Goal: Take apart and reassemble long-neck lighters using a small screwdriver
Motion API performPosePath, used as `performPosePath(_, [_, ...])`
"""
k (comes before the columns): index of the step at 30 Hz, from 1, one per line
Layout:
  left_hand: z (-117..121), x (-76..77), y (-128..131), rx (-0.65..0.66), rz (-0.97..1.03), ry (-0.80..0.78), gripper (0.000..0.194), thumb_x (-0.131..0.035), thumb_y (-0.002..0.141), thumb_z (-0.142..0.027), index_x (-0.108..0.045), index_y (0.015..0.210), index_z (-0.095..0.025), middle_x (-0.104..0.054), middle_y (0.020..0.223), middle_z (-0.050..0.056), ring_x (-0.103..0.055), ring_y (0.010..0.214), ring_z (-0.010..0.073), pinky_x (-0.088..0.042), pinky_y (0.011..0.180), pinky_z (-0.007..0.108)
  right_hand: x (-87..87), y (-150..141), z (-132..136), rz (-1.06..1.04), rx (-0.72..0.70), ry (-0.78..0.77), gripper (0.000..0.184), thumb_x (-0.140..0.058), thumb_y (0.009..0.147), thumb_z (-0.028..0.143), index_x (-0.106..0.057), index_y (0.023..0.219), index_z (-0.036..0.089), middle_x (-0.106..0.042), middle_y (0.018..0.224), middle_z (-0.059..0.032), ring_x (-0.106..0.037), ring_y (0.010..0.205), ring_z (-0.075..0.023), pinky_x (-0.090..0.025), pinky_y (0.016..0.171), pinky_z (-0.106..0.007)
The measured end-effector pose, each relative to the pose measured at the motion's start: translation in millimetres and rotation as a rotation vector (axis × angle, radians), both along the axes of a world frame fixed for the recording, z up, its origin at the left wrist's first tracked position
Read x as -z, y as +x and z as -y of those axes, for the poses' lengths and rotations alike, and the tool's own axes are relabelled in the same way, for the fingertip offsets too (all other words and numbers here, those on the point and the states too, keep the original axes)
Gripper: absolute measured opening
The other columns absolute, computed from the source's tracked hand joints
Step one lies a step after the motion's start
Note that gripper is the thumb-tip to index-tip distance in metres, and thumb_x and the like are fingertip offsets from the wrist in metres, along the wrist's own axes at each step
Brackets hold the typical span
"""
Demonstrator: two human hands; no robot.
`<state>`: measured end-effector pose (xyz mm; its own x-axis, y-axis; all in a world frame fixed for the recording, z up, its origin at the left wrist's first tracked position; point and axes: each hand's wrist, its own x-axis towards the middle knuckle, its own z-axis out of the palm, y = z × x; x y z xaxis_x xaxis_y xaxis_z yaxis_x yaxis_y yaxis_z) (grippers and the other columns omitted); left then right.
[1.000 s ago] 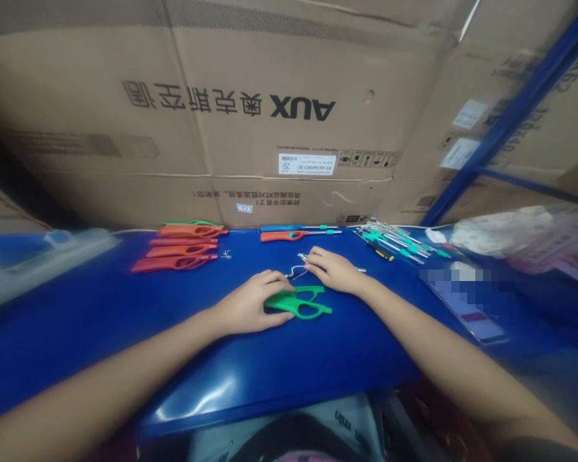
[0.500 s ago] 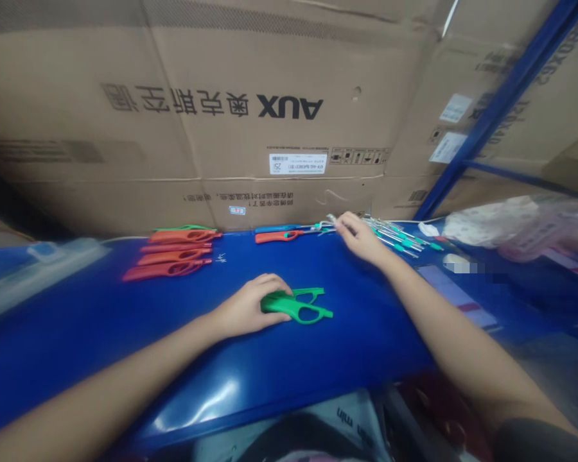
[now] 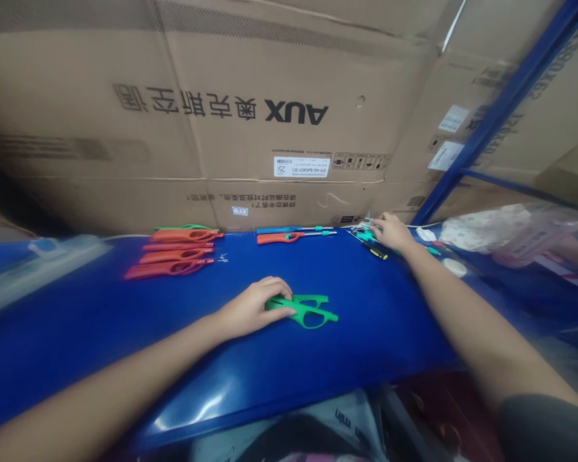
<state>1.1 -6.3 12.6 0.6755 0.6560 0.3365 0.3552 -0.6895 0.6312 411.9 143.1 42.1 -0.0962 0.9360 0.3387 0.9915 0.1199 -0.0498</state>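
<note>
My left hand (image 3: 260, 308) is closed around green plastic lighter shells (image 3: 313, 316), whose looped ends point right, just above the blue table or resting on it; I cannot tell which. Farther off to the right, my right hand (image 3: 390, 232) is at a pile of thin metal rods with teal parts (image 3: 363, 232). Its fingers are pinched together, and what lies between them is too small to make out. A black and yellow screwdriver (image 3: 376, 250) lies beside that hand. Left of the pile, a blue lighter (image 3: 282, 230) and an orange lighter (image 3: 279, 237) have their metal rods fitted.
Several orange lighter shells (image 3: 173, 255) lie in a stack at the back left of the blue table (image 3: 212, 372). A large cardboard box (image 3: 212, 147) stands behind. White round object (image 3: 454, 267) and plastic bags (image 3: 486, 231) are on the right, near a blue metal post (image 3: 455, 167).
My right hand has moved right, from near the fitted lighters to the rod pile. The screwdriver now shows. My left hand keeps hold of the green shells almost in place.
</note>
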Motion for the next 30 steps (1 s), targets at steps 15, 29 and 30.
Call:
performPosePath(15, [5,-8.9,-3,0.008,-0.244,0.225,0.033,-0.062,0.095,-0.04,-0.064,0.123,-0.023,-0.067,0.118,0.008,-0.06,0.109,0.0238,-0.047,0.097,0.039,18.5,-166,33,0.075,-0.622,-0.136,0.05,-0.049,0.1,0.035,-0.045,0.148,0.023,-0.04,0.158,-0.009,-0.036,0.142,-0.0266,-0.031,0.115,-0.045])
performPosePath(29, [6,-23.4,-7,-0.078,-0.272,-0.059,0.023,-0.069,0.087,-0.036,-0.068,0.103,-0.019,-0.068,0.107,0.007,-0.062,0.102,0.0235,-0.049,0.091,0.035,8.5,-183,96,0.117,-0.561,-0.18,0.018,-0.049,0.099,0.026,-0.061,0.106,0.015,-0.063,0.109,-0.0137,-0.059,0.097,-0.0249,-0.043,0.077,-0.034])
performPosePath(30, [6,-25.5,-8,-0.096,-0.307,-0.085,0.023,-0.071,0.085,-0.035,-0.068,0.101,-0.019,-0.068,0.105,0.007,-0.063,0.1,0.0236,-0.049,0.088,0.035,7.1,-180,101,0.116,-0.566,-0.189,0.016,-0.05,0.099,0.026,-0.061,0.104,0.015,-0.064,0.106,-0.0128,-0.059,0.094,-0.0239,-0.042,0.074,-0.033])
